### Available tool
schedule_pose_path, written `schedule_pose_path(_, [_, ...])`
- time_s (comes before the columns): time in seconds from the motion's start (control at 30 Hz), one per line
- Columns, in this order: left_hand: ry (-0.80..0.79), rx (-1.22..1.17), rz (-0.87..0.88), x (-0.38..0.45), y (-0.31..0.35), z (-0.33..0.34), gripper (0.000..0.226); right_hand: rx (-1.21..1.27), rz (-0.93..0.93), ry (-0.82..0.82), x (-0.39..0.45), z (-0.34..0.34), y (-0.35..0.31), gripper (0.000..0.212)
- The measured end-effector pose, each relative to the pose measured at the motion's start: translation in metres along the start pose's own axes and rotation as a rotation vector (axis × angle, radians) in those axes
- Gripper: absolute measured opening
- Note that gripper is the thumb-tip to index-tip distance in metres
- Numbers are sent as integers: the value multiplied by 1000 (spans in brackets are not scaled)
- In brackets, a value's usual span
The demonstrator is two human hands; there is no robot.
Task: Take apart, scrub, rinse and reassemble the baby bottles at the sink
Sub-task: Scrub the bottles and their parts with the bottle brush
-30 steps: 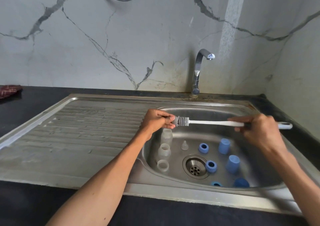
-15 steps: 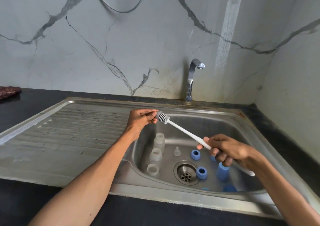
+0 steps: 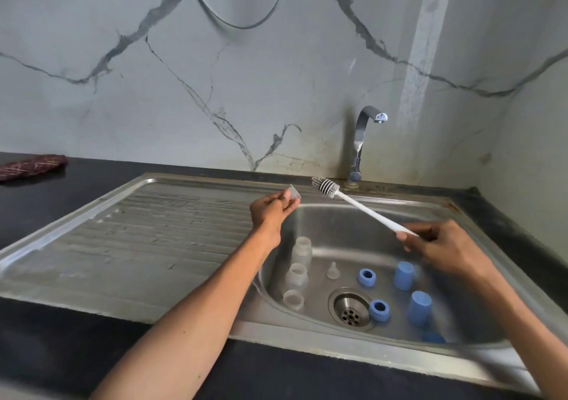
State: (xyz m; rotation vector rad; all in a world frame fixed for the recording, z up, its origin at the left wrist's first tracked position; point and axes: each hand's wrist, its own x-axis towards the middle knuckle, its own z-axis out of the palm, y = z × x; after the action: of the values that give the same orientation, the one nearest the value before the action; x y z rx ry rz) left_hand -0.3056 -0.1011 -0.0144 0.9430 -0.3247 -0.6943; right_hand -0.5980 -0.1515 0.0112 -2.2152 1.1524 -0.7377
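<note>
My left hand (image 3: 272, 207) pinches a small clear teat (image 3: 294, 191) above the sink's left rim. My right hand (image 3: 442, 246) grips the white handle of a bottle brush (image 3: 362, 207), whose bristle head points up-left, apart from the teat. In the basin (image 3: 332, 230) stand three clear bottle bodies (image 3: 296, 276) on the left, another clear teat (image 3: 333, 270) near the drain, two blue rings (image 3: 367, 277) and several blue caps (image 3: 419, 307) on the right.
A steel tap (image 3: 362, 141) rises behind the basin, not running. The ridged drainboard (image 3: 147, 233) spreads to the left. A dark red cloth (image 3: 30, 166) lies on the black counter at far left. A marble wall closes the back and right.
The brush head has pulled out of the teat and swung up and right. My right hand dropped lower over the basin. My left hand still holds the teat.
</note>
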Motion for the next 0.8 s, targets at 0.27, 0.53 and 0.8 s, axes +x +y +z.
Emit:
schedule_pose_path(0.27, [-228, 86, -26, -10, -9, 17, 25, 14, -11, -34, 3, 12, 2, 12])
schedule_pose_path(0.53, [-173, 206, 52, -6, -11, 9, 12, -3, -54, -7, 1, 16, -3, 15])
schedule_pose_path(0.8, [-30, 119, 61, -10, -12, 22, 13, 39, -36, -12, 1, 17, -4, 18])
